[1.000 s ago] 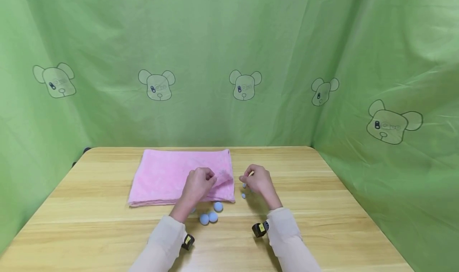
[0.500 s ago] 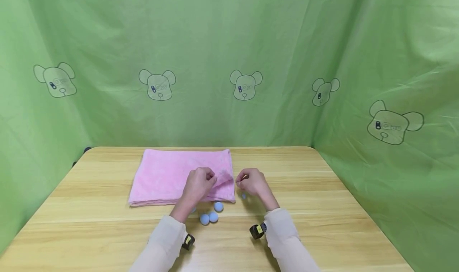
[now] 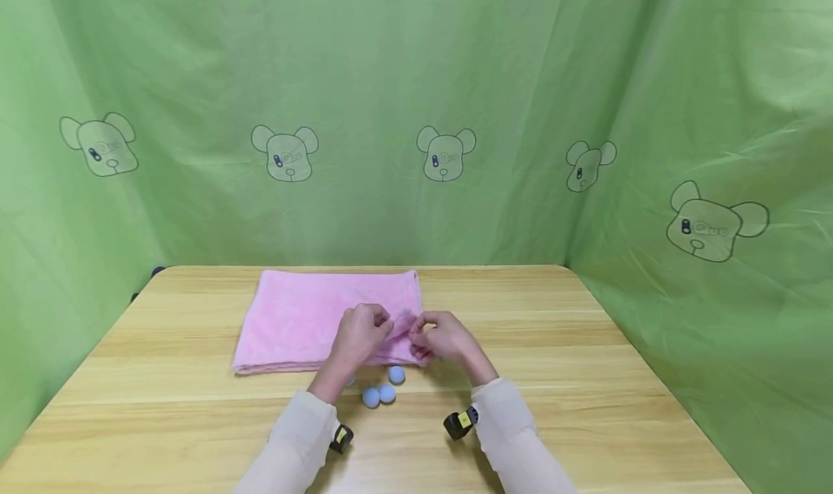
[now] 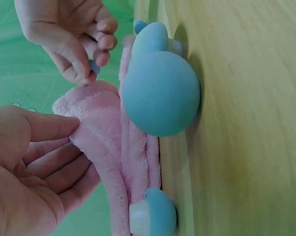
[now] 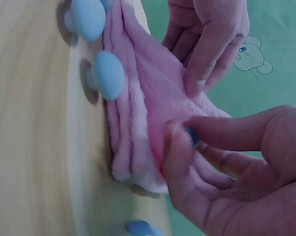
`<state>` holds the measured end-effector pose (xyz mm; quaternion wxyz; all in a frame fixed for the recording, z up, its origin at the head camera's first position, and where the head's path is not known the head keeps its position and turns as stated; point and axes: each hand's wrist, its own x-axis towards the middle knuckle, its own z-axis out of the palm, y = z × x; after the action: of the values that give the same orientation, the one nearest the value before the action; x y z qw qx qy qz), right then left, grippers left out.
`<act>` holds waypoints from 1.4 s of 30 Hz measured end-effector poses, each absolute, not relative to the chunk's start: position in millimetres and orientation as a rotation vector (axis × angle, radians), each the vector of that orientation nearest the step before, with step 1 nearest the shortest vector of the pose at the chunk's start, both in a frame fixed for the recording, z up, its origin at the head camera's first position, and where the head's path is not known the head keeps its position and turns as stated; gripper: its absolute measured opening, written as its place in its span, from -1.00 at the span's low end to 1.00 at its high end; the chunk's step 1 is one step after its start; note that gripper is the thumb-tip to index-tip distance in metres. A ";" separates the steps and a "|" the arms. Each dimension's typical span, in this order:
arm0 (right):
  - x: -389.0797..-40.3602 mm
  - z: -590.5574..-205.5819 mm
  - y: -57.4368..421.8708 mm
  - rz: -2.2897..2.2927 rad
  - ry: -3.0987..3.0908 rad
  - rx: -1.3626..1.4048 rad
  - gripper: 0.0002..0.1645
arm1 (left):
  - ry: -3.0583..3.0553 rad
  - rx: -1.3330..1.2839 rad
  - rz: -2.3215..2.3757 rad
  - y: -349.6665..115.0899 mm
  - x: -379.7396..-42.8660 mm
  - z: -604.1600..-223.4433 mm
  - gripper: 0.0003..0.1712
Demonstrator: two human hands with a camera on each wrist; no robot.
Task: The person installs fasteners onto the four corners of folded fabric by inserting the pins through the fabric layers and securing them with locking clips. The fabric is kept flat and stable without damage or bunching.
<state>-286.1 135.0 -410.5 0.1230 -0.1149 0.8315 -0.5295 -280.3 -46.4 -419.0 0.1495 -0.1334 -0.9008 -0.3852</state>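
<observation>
A folded pink plush cloth (image 3: 306,320) lies on the table. My left hand (image 3: 361,331) pinches the raised upper layer near its right front corner, between thumb and forefinger. Close by, at that lifted corner, my right hand (image 3: 449,337) pinches a small dark-blue piece (image 5: 191,136) between thumb and forefinger. Its shape is mostly hidden by the fingers. Several light-blue, mushroom-shaped caps with pale stems stand before the cloth, among them one blue cap (image 3: 396,375) and a nearer one (image 3: 371,397). Another small blue piece (image 5: 140,227) lies right of the cloth.
The wooden table (image 3: 553,407) reaches back to a green curtain (image 3: 364,212) printed with bear faces, which also closes both sides. Black wrist cameras, such as the right one (image 3: 458,424), hang under the sleeves.
My right hand has moved left and a little nearer, from beside the cloth to its lifted corner. One small blue piece under its fingers no longer shows on the table. My left hand stays put.
</observation>
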 end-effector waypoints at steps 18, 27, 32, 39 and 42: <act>-288.3 -420.0 128.5 -1.740 2.287 -0.189 -0.81 | -2.636 -0.416 -1.102 -46.9 -278.0 -417.0 -0.85; -289.2 -421.3 129.4 -1.767 2.285 -0.209 -0.81 | -2.599 -0.447 -1.098 -46.6 -277.6 -416.6 -0.84; -289.1 -421.5 129.2 -1.782 2.263 -0.214 -0.81 | -2.594 -0.452 -1.090 -46.0 -276.3 -415.2 -0.83; -289.9 -423.1 128.5 -1.773 2.269 -0.231 -0.83 | -2.595 -0.450 -1.126 -43.2 -274.5 -415.0 -0.83; -290.2 -423.4 129.7 -1.751 2.281 -0.246 -0.81 | -2.570 -0.459 -1.119 -41.6 -273.8 -414.3 -0.81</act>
<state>-290.2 129.7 -423.4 0.1273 -0.0846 0.7839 -0.6018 -273.8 -41.6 -414.3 0.1499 -0.1597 -0.8946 -0.3896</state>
